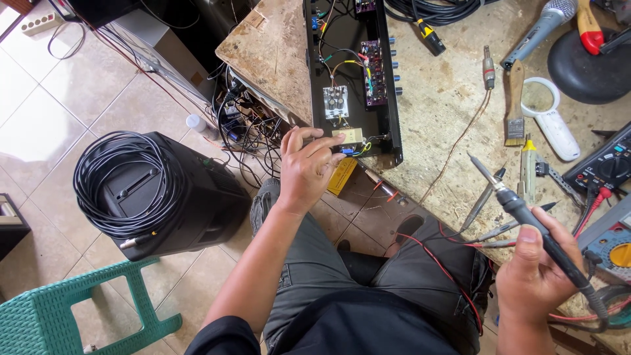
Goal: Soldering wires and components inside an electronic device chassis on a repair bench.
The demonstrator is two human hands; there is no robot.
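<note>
An open black amplifier chassis (393,125) lies on the worn workbench (447,98), with circuit boards and coloured wires inside. My left hand (305,167) grips its near corner, fingers resting on a small beige component (348,137) at that end. My right hand (536,269) holds a black soldering iron (526,213) by its handle, tip pointing up and left over the bench edge, apart from the chassis. Its cable runs down past my wrist.
On the bench lie a brush (514,105), a magnifying glass (545,115), a microphone (539,29), tweezers (483,197), a multimeter (608,164) and coiled cables (434,10). A black speaker (177,197) with coiled cable on top and a green plastic stool (72,309) stand on the tiled floor at left.
</note>
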